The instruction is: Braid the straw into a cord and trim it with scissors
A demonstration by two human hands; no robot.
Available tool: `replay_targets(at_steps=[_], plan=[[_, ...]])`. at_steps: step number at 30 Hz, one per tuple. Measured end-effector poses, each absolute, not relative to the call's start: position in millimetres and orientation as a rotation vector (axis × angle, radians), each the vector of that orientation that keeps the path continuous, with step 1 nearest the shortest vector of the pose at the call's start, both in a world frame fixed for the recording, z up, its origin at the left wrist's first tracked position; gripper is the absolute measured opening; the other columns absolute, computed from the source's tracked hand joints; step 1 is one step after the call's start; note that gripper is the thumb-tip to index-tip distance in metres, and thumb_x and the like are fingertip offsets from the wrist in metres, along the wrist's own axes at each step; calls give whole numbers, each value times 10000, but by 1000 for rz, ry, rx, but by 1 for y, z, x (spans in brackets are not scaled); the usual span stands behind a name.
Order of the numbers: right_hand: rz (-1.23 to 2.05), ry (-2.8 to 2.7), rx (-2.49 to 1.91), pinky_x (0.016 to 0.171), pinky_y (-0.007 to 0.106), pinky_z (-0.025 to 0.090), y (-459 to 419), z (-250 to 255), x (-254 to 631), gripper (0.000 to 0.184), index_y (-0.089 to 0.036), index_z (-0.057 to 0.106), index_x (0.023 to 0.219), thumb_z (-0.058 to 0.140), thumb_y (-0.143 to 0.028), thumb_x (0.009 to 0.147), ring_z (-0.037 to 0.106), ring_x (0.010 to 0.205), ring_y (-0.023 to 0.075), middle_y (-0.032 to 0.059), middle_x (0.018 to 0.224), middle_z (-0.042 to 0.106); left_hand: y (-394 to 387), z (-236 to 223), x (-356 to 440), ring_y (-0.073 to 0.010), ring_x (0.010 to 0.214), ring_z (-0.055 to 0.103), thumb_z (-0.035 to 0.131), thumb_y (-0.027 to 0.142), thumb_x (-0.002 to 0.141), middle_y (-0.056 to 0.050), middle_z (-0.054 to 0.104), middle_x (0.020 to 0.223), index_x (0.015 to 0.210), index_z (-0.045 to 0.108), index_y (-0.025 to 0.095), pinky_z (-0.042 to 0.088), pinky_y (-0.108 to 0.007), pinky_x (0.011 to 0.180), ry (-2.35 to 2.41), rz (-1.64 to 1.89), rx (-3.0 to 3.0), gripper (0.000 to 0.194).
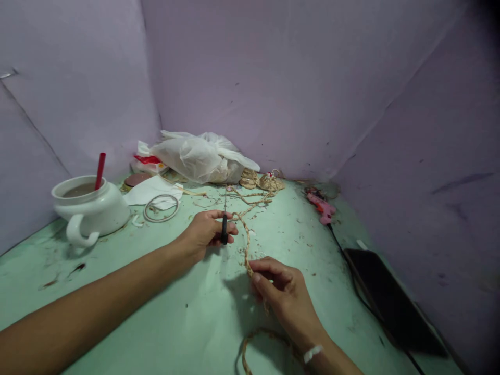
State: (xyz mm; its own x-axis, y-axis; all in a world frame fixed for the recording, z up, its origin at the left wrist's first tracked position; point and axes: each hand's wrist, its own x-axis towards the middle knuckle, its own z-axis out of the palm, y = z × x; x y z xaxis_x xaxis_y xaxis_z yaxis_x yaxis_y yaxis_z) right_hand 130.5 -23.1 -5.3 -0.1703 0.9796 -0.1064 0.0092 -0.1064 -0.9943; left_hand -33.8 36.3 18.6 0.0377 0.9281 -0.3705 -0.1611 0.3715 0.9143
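Observation:
My left hand [207, 230] reaches across the pale green table [164, 312] and is closed round the black handle of a thin tool [224, 229], its metal point sticking up away from me. My right hand [283, 294] pinches a braided jute cord [247, 245] between thumb and fingers. The cord runs from that pinch up the table toward small woven jute pieces [269, 182], and another stretch curls under my right wrist near the front edge.
A white pot [94, 211] with brown liquid and a red stick stands at the left. A metal ring [161, 208], white paper and a plastic bag [199, 156] lie at the back. A pink glue gun [321, 207] and a dark phone [390, 302] are on the right. Lilac walls enclose the table.

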Motion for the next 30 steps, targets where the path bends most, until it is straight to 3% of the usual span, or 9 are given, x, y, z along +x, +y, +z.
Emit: replay_targets(at_steps=[5,9,12,16,23,30], plan=[[1331,-1524,-1209,475,200,363,-29,-13,126,84,-170,679,701,623,-198,645,485,546,92,18,674,598,39,13,-33,-80,485,556,630,147,612,-9,595,636,903,483,146,324,-150,408,1152,1009,775,326],[1561,-1477,-1254,490,197,363,-29,-14,125,77,-150,650,672,663,-168,598,480,518,86,1,591,585,39,13,-32,-90,469,547,647,115,555,-7,604,605,922,490,148,350,-174,431,1176,1031,846,400],[1772,-1318,-1163,541,208,402,-26,-10,126,201,-148,641,745,713,-188,561,521,576,101,17,672,608,33,15,-29,-87,462,535,656,108,533,14,584,567,901,501,149,355,-180,440,1145,1045,893,401],[1893,-1039,-981,691,281,444,-25,-5,127,318,-160,616,908,693,-287,627,581,755,156,64,859,633,22,15,-20,-104,454,537,656,123,541,35,555,532,880,478,158,375,-200,444,1058,1038,898,385],[1925,-917,-903,722,276,436,-27,-9,123,222,-141,609,722,709,-309,618,606,726,149,64,761,665,15,14,-9,-104,483,545,653,136,538,40,544,551,853,476,161,395,-216,485,1061,1067,898,362],[1759,-850,-1088,467,215,421,-19,-2,132,269,-134,591,711,751,-279,549,547,440,104,6,522,616,21,19,-26,-100,508,511,598,263,628,27,545,560,878,481,154,372,-207,477,1235,924,1433,296]])
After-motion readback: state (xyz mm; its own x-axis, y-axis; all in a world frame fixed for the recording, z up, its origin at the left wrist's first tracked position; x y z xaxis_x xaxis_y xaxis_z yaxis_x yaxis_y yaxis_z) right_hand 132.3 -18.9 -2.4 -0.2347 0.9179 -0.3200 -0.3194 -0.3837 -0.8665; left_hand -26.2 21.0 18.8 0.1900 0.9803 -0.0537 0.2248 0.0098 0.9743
